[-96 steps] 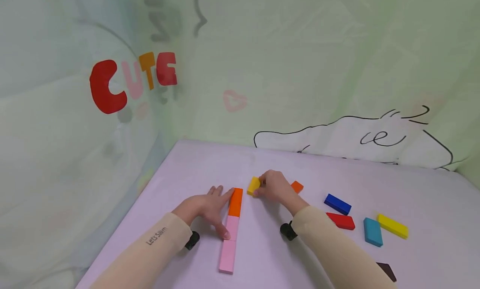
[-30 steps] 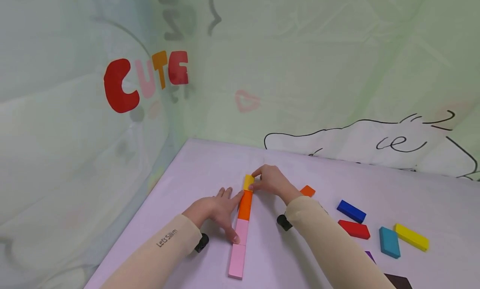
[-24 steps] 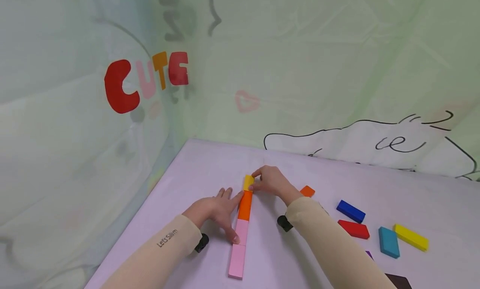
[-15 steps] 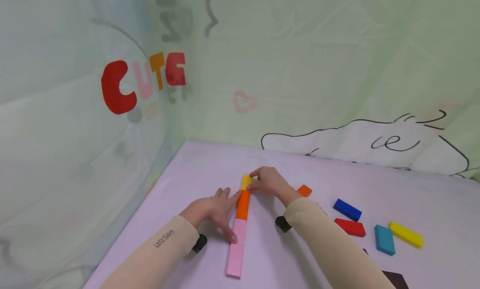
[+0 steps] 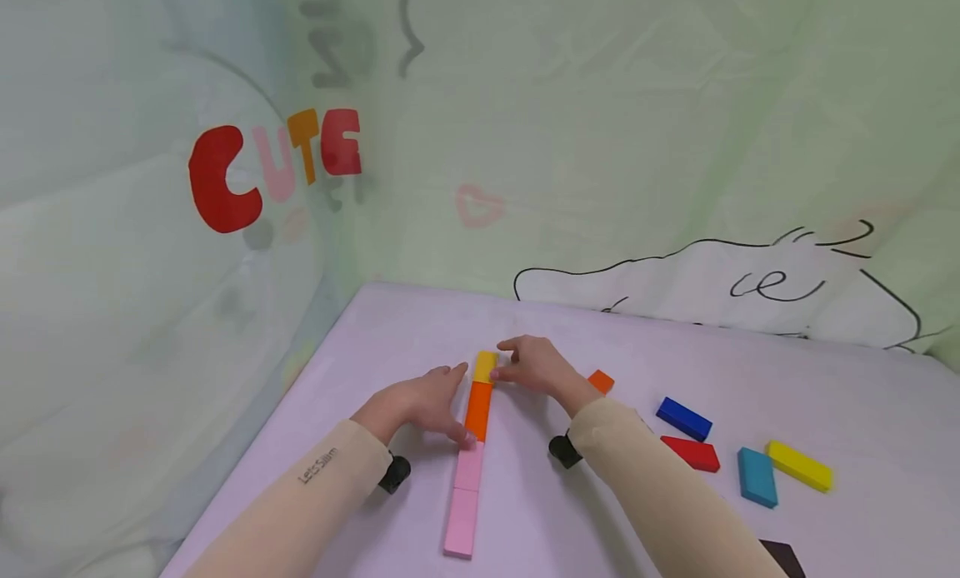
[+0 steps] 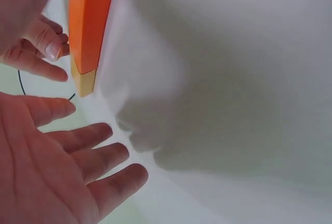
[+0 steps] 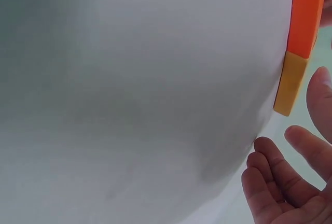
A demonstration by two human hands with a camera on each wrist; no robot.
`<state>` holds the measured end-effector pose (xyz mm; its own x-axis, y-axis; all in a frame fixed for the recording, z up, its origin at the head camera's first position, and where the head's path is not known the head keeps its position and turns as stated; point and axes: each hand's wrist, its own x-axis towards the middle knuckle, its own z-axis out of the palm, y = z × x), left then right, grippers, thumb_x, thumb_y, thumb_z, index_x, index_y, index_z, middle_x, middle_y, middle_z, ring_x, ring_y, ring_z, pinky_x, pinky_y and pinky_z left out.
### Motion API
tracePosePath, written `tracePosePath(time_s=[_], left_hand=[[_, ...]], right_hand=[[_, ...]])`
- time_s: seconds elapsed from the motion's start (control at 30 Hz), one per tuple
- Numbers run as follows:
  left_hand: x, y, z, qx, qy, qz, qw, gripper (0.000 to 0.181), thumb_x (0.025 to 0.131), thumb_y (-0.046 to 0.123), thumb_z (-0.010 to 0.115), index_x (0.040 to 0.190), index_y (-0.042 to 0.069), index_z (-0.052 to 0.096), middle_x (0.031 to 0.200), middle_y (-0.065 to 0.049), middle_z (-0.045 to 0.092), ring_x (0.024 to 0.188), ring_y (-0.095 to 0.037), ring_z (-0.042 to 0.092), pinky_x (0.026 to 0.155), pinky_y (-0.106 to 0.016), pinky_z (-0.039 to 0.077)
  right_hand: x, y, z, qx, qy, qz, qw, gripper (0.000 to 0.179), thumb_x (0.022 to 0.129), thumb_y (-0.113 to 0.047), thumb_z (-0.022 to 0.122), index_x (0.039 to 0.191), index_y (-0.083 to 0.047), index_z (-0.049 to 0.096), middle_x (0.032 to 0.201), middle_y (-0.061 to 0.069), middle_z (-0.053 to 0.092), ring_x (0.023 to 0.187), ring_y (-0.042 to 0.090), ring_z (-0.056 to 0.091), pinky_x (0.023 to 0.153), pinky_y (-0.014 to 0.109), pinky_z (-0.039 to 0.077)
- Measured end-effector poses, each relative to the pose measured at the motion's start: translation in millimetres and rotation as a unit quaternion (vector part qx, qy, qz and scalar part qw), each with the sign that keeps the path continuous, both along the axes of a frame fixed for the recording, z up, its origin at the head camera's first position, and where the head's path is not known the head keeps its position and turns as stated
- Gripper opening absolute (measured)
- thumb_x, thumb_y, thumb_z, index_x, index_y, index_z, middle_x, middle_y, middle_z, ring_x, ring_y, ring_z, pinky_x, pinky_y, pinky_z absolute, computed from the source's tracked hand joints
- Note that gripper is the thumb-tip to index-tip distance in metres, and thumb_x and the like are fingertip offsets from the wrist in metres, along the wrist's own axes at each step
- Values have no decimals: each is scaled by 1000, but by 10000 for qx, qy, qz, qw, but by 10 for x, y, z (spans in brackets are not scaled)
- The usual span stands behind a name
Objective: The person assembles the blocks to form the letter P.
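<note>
Surface: pale lilac tabletop (image 5: pixel 420 328), flat and plain. Lying on it, a straight row of four blocks set end to end, ends touching. In order from the far end: short golden block (image 5: pixel 483 367), orange block (image 5: pixel 477 411), upper pink block (image 5: pixel 469 466), lower pink block (image 5: pixel 461 524). To the right of the row, apart from it: small orange piece (image 5: pixel 602 381), partly covered; dark blue block (image 5: pixel 684 419), lying at a slant; red block (image 5: pixel 691 454), near the blue; teal block (image 5: pixel 757 478), with long yellow block (image 5: pixel 800 465) just beside it. At the near edge of view, dark brown piece (image 5: pixel 783 558), partly visible; its full shape cannot be confirmed.
</note>
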<state>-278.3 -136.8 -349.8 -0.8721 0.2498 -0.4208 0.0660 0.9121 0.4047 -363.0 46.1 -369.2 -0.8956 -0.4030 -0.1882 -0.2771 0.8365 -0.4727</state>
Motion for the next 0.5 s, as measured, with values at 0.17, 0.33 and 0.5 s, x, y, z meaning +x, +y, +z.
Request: tracePosePath(time_s=[0.17, 0.33, 0.5], left_hand=[[-87, 61, -1, -238, 79, 47, 9997, 104, 81, 41, 86, 162, 11, 27, 165, -17, 32, 151, -32, 35, 121, -57, 35], [-113, 114, -10, -476, -40, 196, 9987, 104, 79, 38, 88, 162, 14, 30, 165, -16, 33, 152, -32, 35, 120, -59, 36], [-150, 175, -18, -656, -50, 215, 9976, 110, 77, 37, 90, 163, 15, 24, 166, -17, 32, 152, -33, 34, 121, -59, 34]], right_hand=[[41, 105, 10, -37, -144, -106, 9998, 57, 95, -30, 74, 145, -9, 58, 129, 20, 67, 107, 29, 64, 97, 42, 57], [64, 217, 52, 25, -78, -95, 9999, 57, 96, -32, 73, 146, -10, 57, 130, 20, 67, 107, 29, 64, 97, 43, 57], [113, 326, 70, 53, 1, -15, 10000, 57, 96, -32, 73, 145, -9, 57, 129, 20, 68, 110, 29, 65, 97, 43, 57]])
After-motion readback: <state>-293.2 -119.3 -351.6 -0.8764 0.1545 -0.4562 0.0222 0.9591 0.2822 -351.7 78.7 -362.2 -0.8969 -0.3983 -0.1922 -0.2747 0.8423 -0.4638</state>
